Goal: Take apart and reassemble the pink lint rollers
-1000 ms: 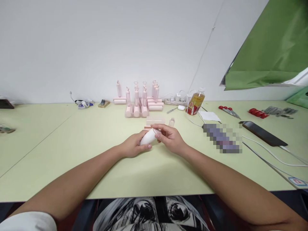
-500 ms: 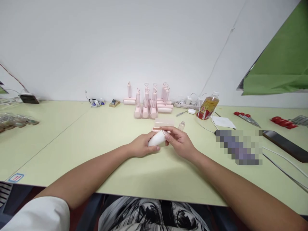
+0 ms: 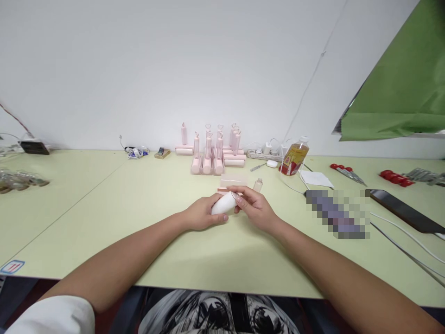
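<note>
A white lint roller refill [image 3: 223,204] is held tilted just above the table. My left hand [image 3: 203,212] is wrapped round its lower left end, thumb along the near side. At the upper right end, the fingers of my right hand [image 3: 255,207] pinch its edge, where a thin brownish rim shows. Just behind my hands lie a clear pinkish cover [image 3: 233,180] and a pink lint roller part, partly hidden by my fingers. A small clear tube-like handle [image 3: 257,185] stands beside them on the right.
Several pink lint rollers [image 3: 207,165] stand grouped near the wall. To the right are a screwdriver [image 3: 257,167], a power strip [image 3: 264,156], a tilted drink bottle [image 3: 295,157], paper [image 3: 315,178], a dark phone [image 3: 403,208] and cables. Red-handled tools [image 3: 396,177] lie farther right.
The view has shifted slightly, so the table things appear a little farther left. Both hands keep their grip on the white refill, with hardly any visible movement of the fingers.
</note>
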